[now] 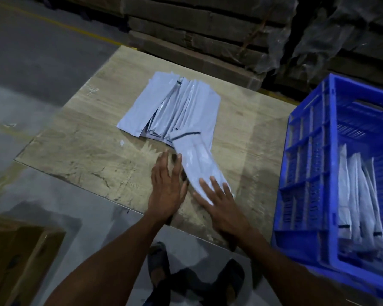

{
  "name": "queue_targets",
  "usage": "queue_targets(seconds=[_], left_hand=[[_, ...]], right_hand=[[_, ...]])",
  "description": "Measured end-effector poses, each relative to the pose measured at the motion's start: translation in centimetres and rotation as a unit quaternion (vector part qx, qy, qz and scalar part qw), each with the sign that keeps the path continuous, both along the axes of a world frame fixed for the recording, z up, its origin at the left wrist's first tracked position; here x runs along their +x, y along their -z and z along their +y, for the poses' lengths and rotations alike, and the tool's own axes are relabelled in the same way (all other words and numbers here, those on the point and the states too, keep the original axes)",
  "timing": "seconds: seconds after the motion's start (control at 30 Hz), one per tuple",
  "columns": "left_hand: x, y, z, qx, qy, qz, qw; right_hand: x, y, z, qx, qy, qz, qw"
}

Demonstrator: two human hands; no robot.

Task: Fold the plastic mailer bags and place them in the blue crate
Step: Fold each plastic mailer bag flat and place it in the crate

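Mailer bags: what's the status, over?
Both hands flat: left hand beside, right hand on one mailer bag. Pile waiting. Blue crate partly filled. Nothing blocking.

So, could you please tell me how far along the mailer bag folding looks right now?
Partly done. Several folded bags already stand inside the blue crate. In hand: one mailer bag lies on the wooden table, with the right hand pressing flat on it and the left hand open at its edge. Left: the pile of mailers on the table, which looks sizeable, still awaits folding.
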State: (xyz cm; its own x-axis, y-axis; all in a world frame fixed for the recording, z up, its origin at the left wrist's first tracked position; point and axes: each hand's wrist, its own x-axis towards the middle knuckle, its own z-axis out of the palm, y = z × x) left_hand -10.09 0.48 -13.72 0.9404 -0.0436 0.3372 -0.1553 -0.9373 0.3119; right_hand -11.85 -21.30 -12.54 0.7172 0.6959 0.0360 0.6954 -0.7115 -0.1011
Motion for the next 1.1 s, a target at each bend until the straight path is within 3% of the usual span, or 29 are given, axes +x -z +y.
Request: queue_targets(seconds=[0.13, 0.3, 0.57, 0.7, 0.77, 0.87, 0.97, 1.1], left_hand=[[-0.3, -0.8, 0.5, -0.04, -0.031, 0.001, 0.999], [-1.3, -0.7, 1.5, 0.094, -0.039, 0.052, 0.993], [-4.5, -0.8, 4.3, 0.118, -0.017, 0.048, 0.992], [-5.4, -1.9, 6.4, 0.097, 0.036, 0.045, 0.994], [-5.2, -2.4, 7.2, 0.101, 0.058, 0.025, 0.993], [-2.8, -3.0, 6.3, 0.106, 0.104, 0.001, 0.989], [0.6, -2.6, 3.1, 0.087, 0.177, 0.027, 0.98], [2.1, -0.8, 0.5, 0.089, 0.237, 0.097, 0.963]], right_hand=[[-1.7, -0.4, -1.8, -0.025, -0.099, -0.008, 0.995], [-1.4, -1.2, -3.1, -0.055, -0.153, -0.013, 0.987], [-0.4, -2.3, -3.2, -0.083, -0.077, 0.059, 0.992], [-0.2, -3.6, -3.5, -0.054, -0.046, 0.131, 0.989], [-0.1, -4.6, -3.1, 0.01, -0.012, 0.16, 0.987], [-0.2, -4.5, -0.9, 0.128, 0.079, 0.053, 0.987], [0.5, -3.2, 3.3, 0.08, 0.199, 0.034, 0.976], [0.5, -0.7, 5.6, 0.028, 0.231, 0.026, 0.972]])
